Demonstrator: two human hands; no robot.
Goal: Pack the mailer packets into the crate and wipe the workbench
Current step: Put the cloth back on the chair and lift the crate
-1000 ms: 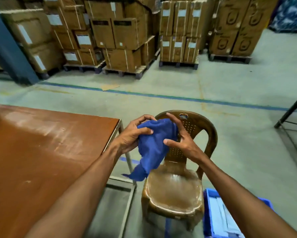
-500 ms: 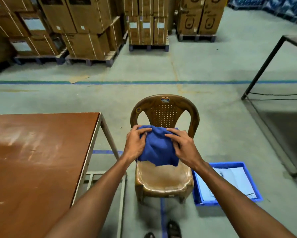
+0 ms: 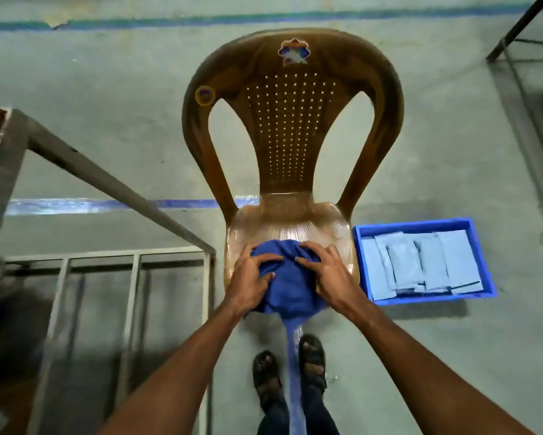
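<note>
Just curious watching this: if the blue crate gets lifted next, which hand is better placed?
Probably the right hand: it grips the cloth on the chair, beside the crate; the left hand sits farther, toward the workbench.

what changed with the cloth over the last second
The left hand and right hand lowered the blue cloth from in front of the backrest onto the front of the chair seat, still gripping it. The crate of mailer packets stayed on the floor beside the chair.
</note>
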